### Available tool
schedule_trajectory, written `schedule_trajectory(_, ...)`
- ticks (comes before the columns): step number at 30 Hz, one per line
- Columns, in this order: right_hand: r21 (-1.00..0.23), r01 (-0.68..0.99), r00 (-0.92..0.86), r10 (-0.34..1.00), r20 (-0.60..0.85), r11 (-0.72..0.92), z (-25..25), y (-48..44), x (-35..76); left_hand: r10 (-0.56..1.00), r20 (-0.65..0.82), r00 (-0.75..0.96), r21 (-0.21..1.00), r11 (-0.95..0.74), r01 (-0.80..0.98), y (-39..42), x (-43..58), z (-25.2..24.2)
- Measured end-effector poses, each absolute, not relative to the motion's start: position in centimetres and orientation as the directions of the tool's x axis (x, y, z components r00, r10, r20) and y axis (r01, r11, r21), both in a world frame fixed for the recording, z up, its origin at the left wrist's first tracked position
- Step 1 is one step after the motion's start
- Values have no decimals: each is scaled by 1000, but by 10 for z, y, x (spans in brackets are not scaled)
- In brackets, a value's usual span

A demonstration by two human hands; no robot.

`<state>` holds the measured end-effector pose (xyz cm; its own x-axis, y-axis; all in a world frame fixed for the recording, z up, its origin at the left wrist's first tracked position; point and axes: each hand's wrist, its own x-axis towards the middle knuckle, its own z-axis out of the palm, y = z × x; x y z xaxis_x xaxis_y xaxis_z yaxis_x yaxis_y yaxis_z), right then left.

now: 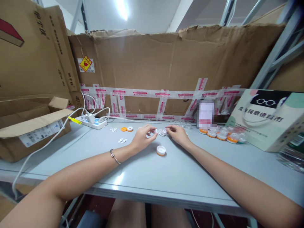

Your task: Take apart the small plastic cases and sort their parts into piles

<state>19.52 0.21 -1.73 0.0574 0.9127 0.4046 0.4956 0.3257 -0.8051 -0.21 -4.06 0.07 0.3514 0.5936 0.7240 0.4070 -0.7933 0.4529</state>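
Note:
My left hand (pixel 143 138) is closed in a pinch, with a small white piece (pixel 156 131) at its fingertips. Facing it, my right hand (pixel 178 135) has its thumb and fingers drawn together at the edge of a pile of small white pieces (pixel 162 132). Whatever those right fingertips may hold is too small to make out. In front of the hands stands a round white cup with an orange base (pixel 161 150). Further left lie an orange ring-like cap and a white round one (pixel 129 129), with two little groups of white pieces (pixel 122 141) near them.
Several orange-and-white round containers (pixel 221 135) stand at the right, by a paper bag (pixel 263 126) and a clear bottle (pixel 293 152). An open carton (pixel 35 133) and a power strip with cables (pixel 93 122) are at the left. Taped cardboard (pixel 147 63) walls the back.

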Motion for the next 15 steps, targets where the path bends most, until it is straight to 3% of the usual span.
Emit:
schedule_trajectory(7, -820, 455, 25, 915, 402, 348, -11, -5, 194, 593, 709, 381, 484, -803, 348, -41, -2, 0)
schedule_trajectory(15, -863, 226, -190, 889, 416, 452, 9, -53, 171, 683, 644, 343, 689, -713, 127, -44, -1, 0)
